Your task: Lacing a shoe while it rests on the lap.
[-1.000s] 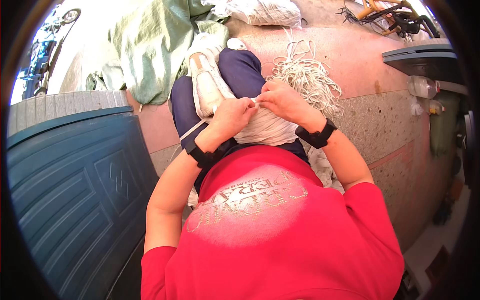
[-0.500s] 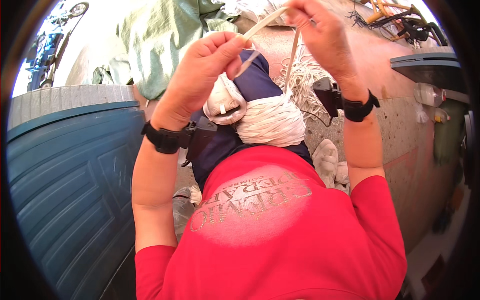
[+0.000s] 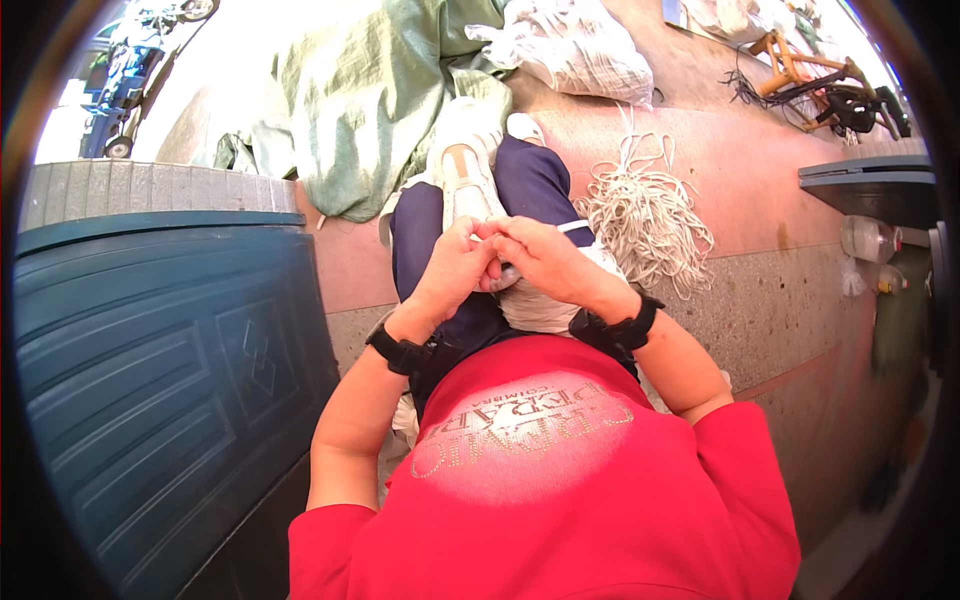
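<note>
My left hand (image 3: 458,265) and my right hand (image 3: 545,258) meet above my lap, fingertips pressed together. Both are closed on a white flat cord (image 3: 575,227), mostly hidden by the fingers; a stretch of it shows beyond my right hand, across the thigh. Just past my hands, between my legs, lies a long white shoe-like thing (image 3: 464,180) with a tan strip. Under my right hand and wrist sits a wound white bundle of cord (image 3: 535,308), partly covered.
Loose white cord (image 3: 650,215) lies heaped on the floor to the right. Ahead are a green cloth (image 3: 370,110) and a white bag (image 3: 580,50). A blue panelled door (image 3: 170,380) stands left. Farther right are a wooden frame (image 3: 790,75) and clear plastic bottles (image 3: 868,240).
Both hands have come down toward my lap and closed together, where before they were raised apart with the cord stretched between them. The view has shifted, showing more floor ahead.
</note>
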Tool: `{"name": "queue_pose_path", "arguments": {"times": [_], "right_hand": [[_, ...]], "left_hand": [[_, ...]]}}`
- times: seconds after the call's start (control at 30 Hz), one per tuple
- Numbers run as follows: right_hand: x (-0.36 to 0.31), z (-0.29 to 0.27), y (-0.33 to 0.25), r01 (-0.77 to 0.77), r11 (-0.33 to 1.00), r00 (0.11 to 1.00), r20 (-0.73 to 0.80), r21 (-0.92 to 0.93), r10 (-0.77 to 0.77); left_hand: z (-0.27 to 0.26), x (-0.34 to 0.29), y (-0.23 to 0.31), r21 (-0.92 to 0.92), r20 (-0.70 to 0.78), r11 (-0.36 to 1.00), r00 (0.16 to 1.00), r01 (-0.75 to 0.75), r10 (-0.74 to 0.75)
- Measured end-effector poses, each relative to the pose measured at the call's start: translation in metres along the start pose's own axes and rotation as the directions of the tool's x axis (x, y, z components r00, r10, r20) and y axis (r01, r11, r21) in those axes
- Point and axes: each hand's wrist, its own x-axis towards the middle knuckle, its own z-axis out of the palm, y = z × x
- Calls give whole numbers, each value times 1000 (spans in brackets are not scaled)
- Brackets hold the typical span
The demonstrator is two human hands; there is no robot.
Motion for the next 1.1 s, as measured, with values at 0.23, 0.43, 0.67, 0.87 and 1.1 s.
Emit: {"name": "queue_pose_path", "arguments": {"times": [0.23, 0.43, 0.67, 0.87, 1.1], "right_hand": [[36, -6, -2, -123, 966, 992, 3, -227, 127], [71, -21, 34, -103, 974, 989, -125, -200, 79], [80, -10, 37, -91, 838, 994, -98, -538, 45], [90, -6, 35, 55, 694, 998, 33, -718, -45], [104, -15, 44, -353, 931, 921, 142, -88, 363]], "left_hand": [[-26, 10, 8, -17, -149, 997, 986, -76, 73], [-40, 37, -1, 825, -179, 523, 779, -214, 601], [-42, 47, -19, 856, -156, 466, 747, -224, 646], [-44, 47, -18, 845, -152, 482, 759, -233, 634], [-47, 45, -10, 841, -156, 509, 819, -184, 553]]}}
